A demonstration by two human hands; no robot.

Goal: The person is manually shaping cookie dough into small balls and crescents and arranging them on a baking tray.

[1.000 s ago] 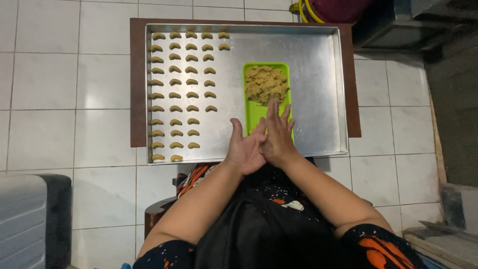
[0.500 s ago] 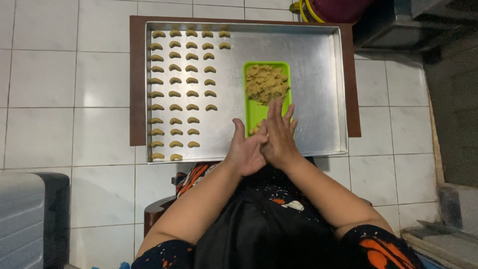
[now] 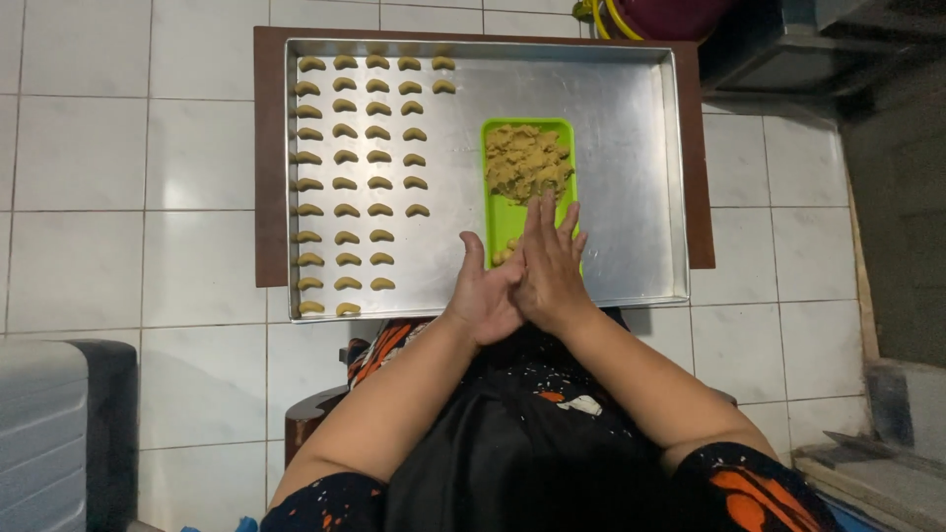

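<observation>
The right hand is laid flat over the left hand, palm against palm, at the centre of the frame. The fingers of the right hand are held straight and slightly spread, pointing toward the top of the frame; the left thumb is raised to the left. Neither hand is curled into a fist. Whether anything is pressed between the palms cannot be told, as the contact area is hidden by the upper hand.

The hands are positioned over the lower end of a green rectangular tray. A mound of yellowish dough is seen in the tray's upper half, and a few small dough bits are seen just left of the right hand, on the tray's lower part.

The green tray is set on a large metal baking sheet, right of its centre. Rows of small crescent-shaped dough pieces are arranged over the sheet's left part, well apart from the hands. The sheet is carried by a dark brown board, which is placed on a white tiled floor.

A grey ribbed container is noted at the lower left of the frame. A dark garment with orange pattern is seen at the bottom.
</observation>
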